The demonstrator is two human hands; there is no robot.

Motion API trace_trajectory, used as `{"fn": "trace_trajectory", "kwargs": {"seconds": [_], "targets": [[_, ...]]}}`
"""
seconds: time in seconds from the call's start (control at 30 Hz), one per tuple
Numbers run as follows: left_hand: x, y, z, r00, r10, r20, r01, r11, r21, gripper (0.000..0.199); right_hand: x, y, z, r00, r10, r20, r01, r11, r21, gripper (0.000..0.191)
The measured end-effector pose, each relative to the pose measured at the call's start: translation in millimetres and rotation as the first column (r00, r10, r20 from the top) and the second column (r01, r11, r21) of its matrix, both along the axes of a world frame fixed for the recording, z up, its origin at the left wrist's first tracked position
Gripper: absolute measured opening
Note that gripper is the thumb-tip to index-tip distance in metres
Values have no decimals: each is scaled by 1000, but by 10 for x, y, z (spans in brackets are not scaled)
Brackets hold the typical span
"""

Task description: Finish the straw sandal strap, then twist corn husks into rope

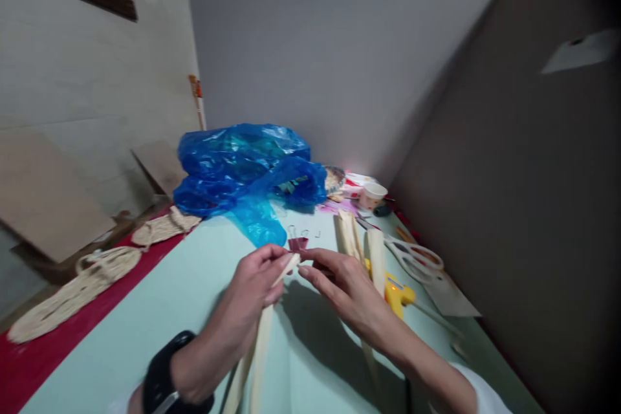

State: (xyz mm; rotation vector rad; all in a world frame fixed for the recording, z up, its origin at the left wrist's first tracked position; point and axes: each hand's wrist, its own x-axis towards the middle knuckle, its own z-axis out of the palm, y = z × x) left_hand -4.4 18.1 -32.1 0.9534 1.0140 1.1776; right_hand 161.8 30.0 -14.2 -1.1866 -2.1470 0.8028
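Note:
My left hand (264,278) is closed around a pale, flat, husk-like strip (262,343), whose end sticks out between thumb and forefinger. The strip runs down toward the bottom edge of the view beside another pale strip (237,381). At the strip's upper end is my right hand (339,278), its thumb and forefinger apart on either side of the tip; whether they touch it I cannot tell. Just beyond the fingertips lies a small dark red piece (297,244). More pale strips (348,233) and a yellow glue gun (398,294) lie right of my right hand.
A crumpled blue plastic bag (242,162) lies at the back of the pale green tabletop (160,310). White-handled scissors (417,259) and a paper cup (372,195) are on the right. Woven pale soles (82,291) rest along the red left edge. Grey walls (291,45) rise behind.

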Motion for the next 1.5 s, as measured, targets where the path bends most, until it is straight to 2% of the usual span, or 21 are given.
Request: {"fn": "trace_trajectory", "kwargs": {"seconds": [0.13, 0.27, 0.4, 0.5, 0.63, 0.73, 0.87, 1.03, 1.1, 1.13, 1.27, 1.33, 1.4, 1.5], "targets": [[-22, -2, 36, 997, -76, 7, 76, 997, 4, 22, -25, -33, 82, 1000, 4, 13, -4, 999, 32, 25], [7, -33, 57, 996, -89, 4, 89, 996, -4, 28, -58, -100, 87, 999, -10, -45, 8, 1000, -27, 22], [-3, -6, 37, 991, -25, -131, 35, 997, 71, 31, -71, -106, 78, 996, -14, -90, 10, 999, -45, 19], [-22, 23, 49, 969, 35, -243, -3, 991, 130, 29, -59, -73, 64, 988, 2, -156, -11, 998, -62, 26], [-18, 17, 86, 929, 133, -346, -56, 973, 224, 21, -41, -49, 42, 967, -2, -255, -20, 996, -83, 24], [-7, -21, 78, 867, 219, -447, -77, 946, 315, 14, -42, -57, 37, 963, -15, -270, -7, 997, -79, 27], [6, -72, 35, 727, 351, -590, -48, 883, 466, 7, -59, -69, 24, 960, -36, -276, 13, 996, -84, 29], [38, -115, 48, 627, 482, -612, 9, 781, 625, 9, -86, -63, -3, 938, -54, -341, 22, 995, -96, 26], [43, -129, 78, 626, 506, -594, -6, 764, 645, 8, -94, -60, -12, 936, -52, -348, 19, 995, -96, 24], [41, -135, 96, 640, 493, -590, -18, 777, 629, 9, -96, -59, -17, 935, -51, -351, 19, 995, -93, 23], [18, -143, 162, 736, 350, -579, -28, 871, 490, 14, -96, -63, -36, 936, -51, -348, 25, 997, -78, 22], [13, -140, 176, 776, 292, -558, -19, 896, 443, 14, -97, -71, -38, 942, -59, -331, 38, 997, -71, 23], [19, -142, 175, 795, 284, -536, -24, 898, 440, 12, -101, -79, -33, 943, -67, -325, 46, 996, -71, 24], [39, -163, 152, 781, 352, -516, -53, 861, 506, 11, -115, -89, -19, 936, -81, -343, 59, 995, -75, 26]]}}
